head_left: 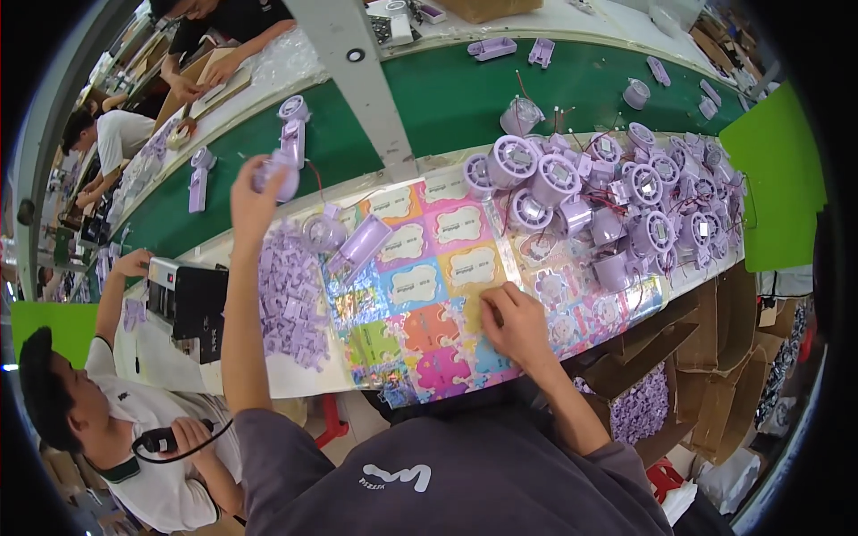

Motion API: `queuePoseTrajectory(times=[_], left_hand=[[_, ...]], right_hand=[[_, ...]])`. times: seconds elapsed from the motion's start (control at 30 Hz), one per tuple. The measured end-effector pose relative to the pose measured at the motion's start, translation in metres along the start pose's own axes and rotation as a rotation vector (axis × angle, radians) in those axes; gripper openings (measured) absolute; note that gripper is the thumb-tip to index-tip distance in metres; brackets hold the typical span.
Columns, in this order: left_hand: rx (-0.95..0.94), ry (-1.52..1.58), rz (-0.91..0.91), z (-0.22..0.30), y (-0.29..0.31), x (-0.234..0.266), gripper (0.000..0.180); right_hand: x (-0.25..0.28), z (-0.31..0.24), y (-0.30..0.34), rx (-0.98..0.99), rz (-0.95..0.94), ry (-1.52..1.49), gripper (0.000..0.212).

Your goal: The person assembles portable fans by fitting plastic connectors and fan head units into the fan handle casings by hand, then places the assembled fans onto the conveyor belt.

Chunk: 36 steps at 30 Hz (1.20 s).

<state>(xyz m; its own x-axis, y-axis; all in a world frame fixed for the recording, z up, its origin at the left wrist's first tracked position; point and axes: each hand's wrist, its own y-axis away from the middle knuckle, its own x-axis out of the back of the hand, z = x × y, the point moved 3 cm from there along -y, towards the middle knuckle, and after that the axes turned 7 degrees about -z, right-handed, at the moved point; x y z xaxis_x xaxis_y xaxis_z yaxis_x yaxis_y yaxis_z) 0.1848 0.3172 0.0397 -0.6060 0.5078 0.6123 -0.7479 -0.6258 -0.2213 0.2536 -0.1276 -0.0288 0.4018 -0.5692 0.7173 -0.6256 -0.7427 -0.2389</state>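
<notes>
Raised over the green belt at the left, my left hand (253,201) grips a purple round plastic housing (284,179). Just beyond it lies a purple handle-shaped assembly with a round end (293,134). My right hand (517,326) rests loosely curled on the colourful printed sheet (416,277), and nothing shows in its fingers. Between my hands lie a purple rectangular shell (362,243) and a clear-purple round housing (325,230). Near my left forearm spreads a pile of small purple plastic pieces (293,304).
A heap of purple round housings with wires (617,192) covers the bench's right side. The green belt (429,98) carries more parts past a metal post (353,71). A black-and-silver machine (192,299) and a co-worker (134,429) are at left; cardboard boxes (724,357) stand at lower right.
</notes>
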Motion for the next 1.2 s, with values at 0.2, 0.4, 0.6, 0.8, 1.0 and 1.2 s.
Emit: queuePoseTrajectory(times=[0.2, 0.4, 0.6, 0.8, 1.0, 1.2], left_hand=[[-0.032, 0.737, 0.408, 0.049, 0.125, 0.035, 0.037], [0.156, 1.095, 0.46, 0.019, 0.288, 0.006, 0.051], [0.425, 1.297, 0.465, 0.013, 0.35, -0.03, 0.05], [0.298, 1.51, 0.32, 0.013, 0.362, -0.04, 0.069], [0.211, 1.755, 0.192, 0.011, 0.36, -0.052, 0.062], [0.345, 1.743, 0.146, 0.032, 0.341, -0.068, 0.062]], right_hand=[[-0.002, -0.004, 0.002, -0.021, 0.033, 0.041, 0.012], [-0.033, -0.063, -0.027, 0.29, -0.171, -0.081, 0.016], [-0.11, -0.128, -0.068, 0.644, -0.135, -0.122, 0.026], [-0.144, -0.136, -0.074, 0.706, -0.181, 0.049, 0.027], [-0.132, -0.126, -0.062, 0.615, -0.243, 0.136, 0.027], [-0.074, -0.118, -0.057, 0.394, -0.168, -0.336, 0.031]])
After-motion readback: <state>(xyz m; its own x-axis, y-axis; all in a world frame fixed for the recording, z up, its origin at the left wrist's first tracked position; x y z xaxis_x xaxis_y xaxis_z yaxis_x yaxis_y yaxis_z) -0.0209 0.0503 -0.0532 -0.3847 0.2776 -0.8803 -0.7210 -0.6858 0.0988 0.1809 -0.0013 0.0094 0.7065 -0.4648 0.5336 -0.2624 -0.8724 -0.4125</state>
